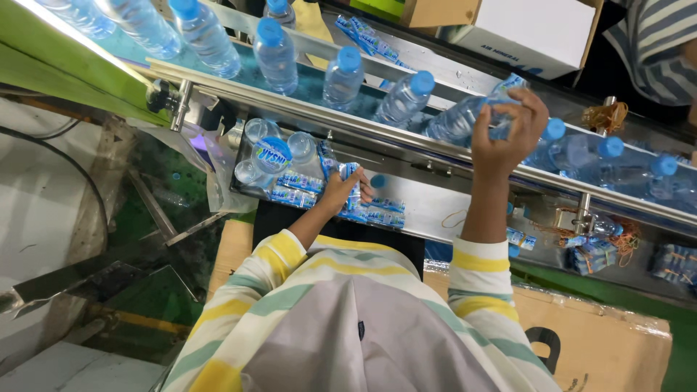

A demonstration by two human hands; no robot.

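Head view, looking down over the person's striped sleeves. Right hand (502,134) is raised at about 1 o'clock from the chest, fingers wrapped around a clear water bottle (465,116) that lies tilted across the steel rail (406,138) of the conveyor (312,83); the grip is closed on the bottle's body. Left hand (344,190) is lower, at about 11 o'clock, fingers curled onto a strip of blue-and-white labels (367,212) spread on the steel shelf (428,207) below the rail (whether it pinches a label or only presses on the pile, I cannot tell). A loose blue cap (378,181) sits just beside that hand, at its 2 o'clock.

Further bottles with blue caps (275,54) stand in a line on the belt, running from 10 o'clock to 3 o'clock. A few uncapped bottles (261,149) lie bunched at 9 o'clock of the left hand. A cardboard box (602,341) sits at 5 o'clock, a white carton (534,33) at 1 o'clock beyond the belt.
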